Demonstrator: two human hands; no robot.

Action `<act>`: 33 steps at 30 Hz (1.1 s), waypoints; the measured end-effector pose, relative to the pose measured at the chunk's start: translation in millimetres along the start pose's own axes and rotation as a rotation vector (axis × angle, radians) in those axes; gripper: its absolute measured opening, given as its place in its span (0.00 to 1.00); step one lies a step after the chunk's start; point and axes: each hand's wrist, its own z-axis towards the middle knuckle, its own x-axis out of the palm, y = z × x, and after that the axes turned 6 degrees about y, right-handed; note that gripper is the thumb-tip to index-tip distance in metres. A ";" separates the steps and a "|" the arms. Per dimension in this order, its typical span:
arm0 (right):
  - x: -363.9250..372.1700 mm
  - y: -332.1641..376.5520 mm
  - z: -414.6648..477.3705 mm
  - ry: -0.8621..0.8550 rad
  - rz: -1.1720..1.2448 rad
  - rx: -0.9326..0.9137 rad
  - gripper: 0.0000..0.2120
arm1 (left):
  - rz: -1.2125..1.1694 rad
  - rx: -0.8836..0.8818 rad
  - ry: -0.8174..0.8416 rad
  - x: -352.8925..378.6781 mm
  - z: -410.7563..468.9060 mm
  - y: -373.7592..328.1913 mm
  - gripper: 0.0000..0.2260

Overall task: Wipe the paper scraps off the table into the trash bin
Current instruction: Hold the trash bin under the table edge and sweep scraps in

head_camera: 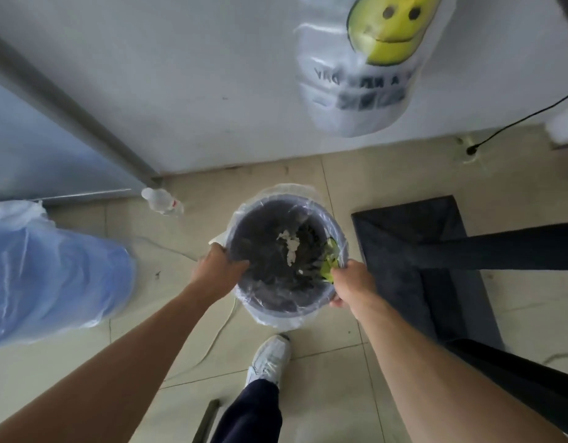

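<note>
Trash bin: a round dark bin [286,302] lined with a clear plastic bag stood on the tiled floor [388,174], close to the white wall [180,75]
Paper scraps: white crumpled scraps [290,246] lay inside the bin, near the middle of its dark bottom
Left hand: the left hand [219,270] sat at the bin's left rim, fingers curled over the edge and into the liner, its grip closed on the rim
Right hand: the right hand [351,284] sat at the bin's right rim, its grip closed around a yellow-green cloth [328,266] that hung just inside the bin; whether the fingers also pinched the rim could not be told
Arms: both bare forearms reached down from the lower edge of view toward the bin
Foot: a white sneaker [271,358] stood on the floor just beside the near side of the bin, with a dark trouser leg above it
Left of the bin: a clear plastic bottle [161,201] lay on the floor by the wall, and a large blue object under clear plastic [52,273] stood well apart at the far left
Right of the bin: a dark mat [404,228] lay on the floor near the bin
Wall: a white plastic bag with a yellow smiley face [372,59] hung above, and a black cable [516,123] ran down to the floor at the right
</note>
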 end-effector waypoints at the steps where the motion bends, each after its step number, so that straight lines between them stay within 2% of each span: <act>1: 3.8 -1.3 11.2 0.004 -0.002 0.001 0.09 | -0.022 -0.002 0.022 1.2 9.4 0.1 0.25; 3: 9.8 -2.6 33.8 0.015 0.012 -0.004 0.08 | -0.051 -0.013 0.024 4.8 30.0 -0.6 0.29; 7: 20.0 -4.4 73.7 -0.024 -0.019 -0.023 0.09 | -0.049 -0.010 0.014 18.4 64.4 0.1 0.15; 10: 26.9 -4.2 92.6 -0.045 -0.071 -0.021 0.11 | 0.001 -0.007 0.007 29.6 80.8 2.4 0.11; 19: 38.1 -20.4 119.6 0.034 0.113 0.071 0.09 | 0.010 -0.034 0.122 44.7 100.9 8.5 0.24; 24: 40.7 -24.7 119.4 0.103 0.183 0.109 0.15 | -0.098 -0.095 0.203 52.7 106.0 12.5 0.24; 28: 42.2 -16.2 115.3 0.146 0.155 0.140 0.26 | -0.192 -0.086 0.246 56.7 104.4 9.9 0.26; 31: 38.6 -6.5 103.7 0.060 0.076 0.123 0.31 | -0.210 -0.086 0.174 54.5 95.1 -3.8 0.33; 33: 30.8 3.1 85.9 -0.018 0.058 0.083 0.31 | -0.143 -0.081 0.061 45.7 77.8 -18.4 0.32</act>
